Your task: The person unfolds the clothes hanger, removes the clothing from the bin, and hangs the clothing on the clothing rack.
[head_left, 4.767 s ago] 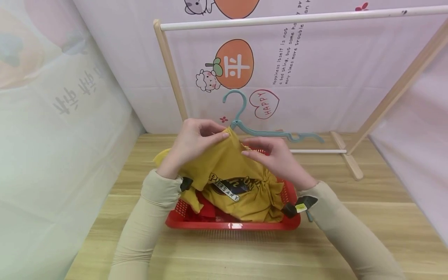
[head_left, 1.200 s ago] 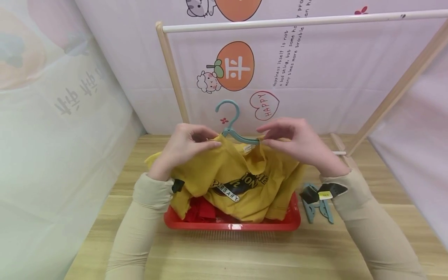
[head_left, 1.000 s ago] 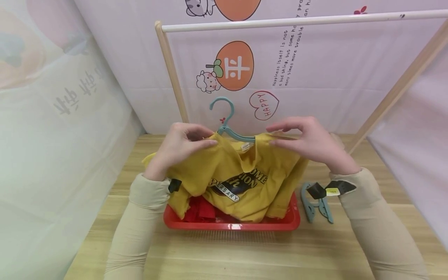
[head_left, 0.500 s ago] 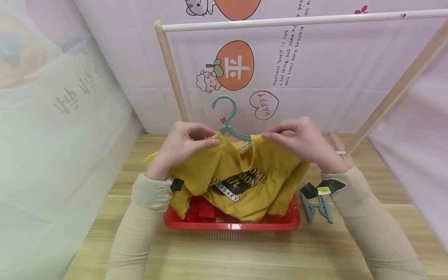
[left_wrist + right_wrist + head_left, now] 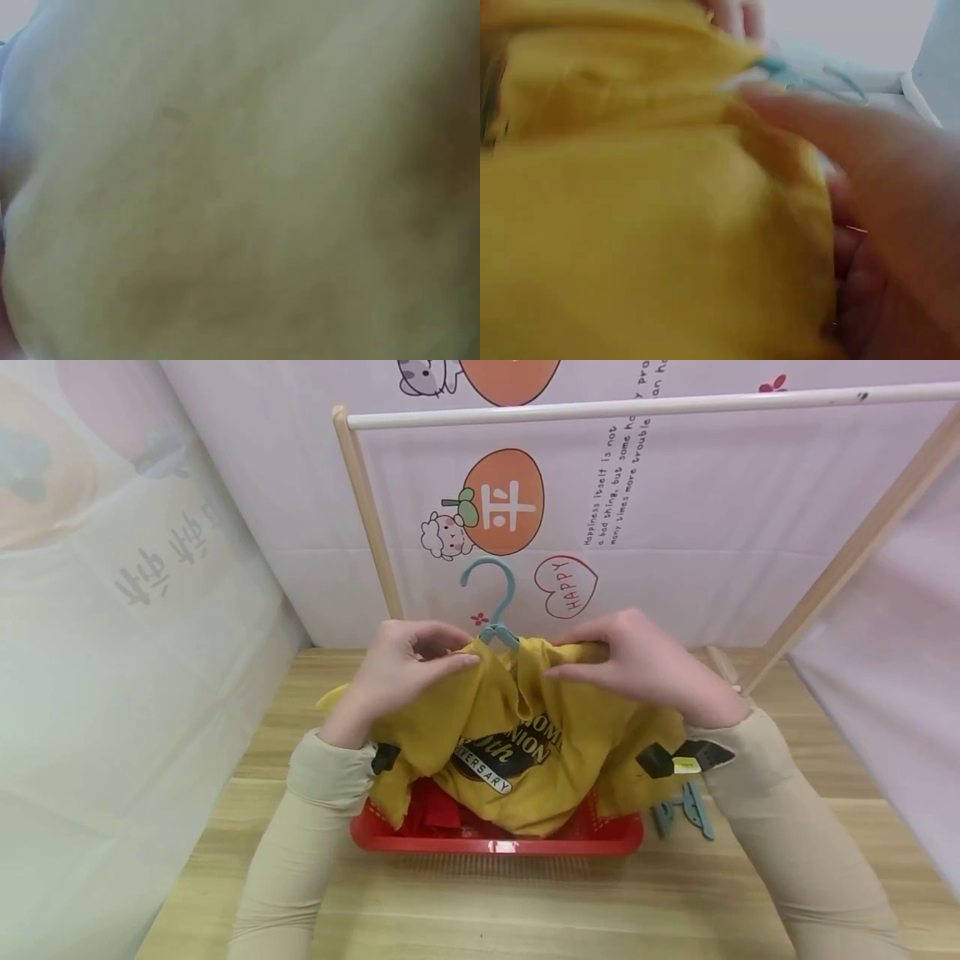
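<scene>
evidently, left grip (image 5: 408, 668) and right grip (image 5: 633, 664) pinch the yellow shirt (image 5: 517, 752) beside the blue hanger's (image 5: 501, 632) neck.

At the centre of the head view we see a mustard-yellow shirt (image 5: 558, 768), its dark chest print lettered in yellow and crossed by a slanted white strip with black capitals. The hanger (image 5: 512, 585) above is dusty blue. Below, we see a red basket (image 5: 577, 847) and red cloth (image 5: 435, 810); at the lower corners, plain beige sleeves (image 5: 292, 860). Across the top we find a white bar (image 5: 645, 406) against a pinkish-white backdrop (image 5: 712, 485) printed with orange fruit, black text and a red-outlined heart. Tan, streaky grain patterns the table (image 5: 480, 922).
</scene>
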`<act>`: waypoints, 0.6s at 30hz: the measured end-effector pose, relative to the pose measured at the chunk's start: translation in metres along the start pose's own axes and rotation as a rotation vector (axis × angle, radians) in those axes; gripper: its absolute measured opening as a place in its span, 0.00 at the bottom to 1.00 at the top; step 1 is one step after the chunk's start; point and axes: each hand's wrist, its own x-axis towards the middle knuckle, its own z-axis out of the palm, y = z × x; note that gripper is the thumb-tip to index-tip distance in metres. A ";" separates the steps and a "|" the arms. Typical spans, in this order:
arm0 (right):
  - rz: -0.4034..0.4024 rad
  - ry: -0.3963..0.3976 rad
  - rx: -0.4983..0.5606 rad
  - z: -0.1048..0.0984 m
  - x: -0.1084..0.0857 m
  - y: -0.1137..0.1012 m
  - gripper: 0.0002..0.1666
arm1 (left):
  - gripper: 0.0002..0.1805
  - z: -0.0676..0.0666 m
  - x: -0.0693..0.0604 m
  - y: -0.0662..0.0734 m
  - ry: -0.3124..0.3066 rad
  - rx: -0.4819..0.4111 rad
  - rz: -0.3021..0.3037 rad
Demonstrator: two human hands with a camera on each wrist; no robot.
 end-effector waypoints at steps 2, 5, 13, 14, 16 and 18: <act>-0.041 0.004 -0.052 -0.004 -0.002 0.004 0.07 | 0.10 -0.004 -0.001 0.002 -0.003 0.026 0.000; -0.075 0.057 -0.072 -0.009 -0.005 0.008 0.07 | 0.12 -0.014 -0.002 0.003 -0.002 0.096 -0.006; 0.064 0.184 -0.119 -0.042 -0.017 0.007 0.07 | 0.19 -0.054 -0.018 -0.009 0.213 0.184 -0.118; 0.079 0.204 -0.113 -0.046 -0.018 0.007 0.08 | 0.19 -0.059 -0.020 -0.011 0.247 0.175 -0.128; 0.115 0.240 -0.088 -0.056 -0.021 0.008 0.10 | 0.18 -0.066 -0.022 -0.015 0.311 0.146 -0.121; 0.144 0.271 -0.056 -0.063 -0.023 0.010 0.11 | 0.16 -0.071 -0.024 -0.019 0.366 0.089 -0.095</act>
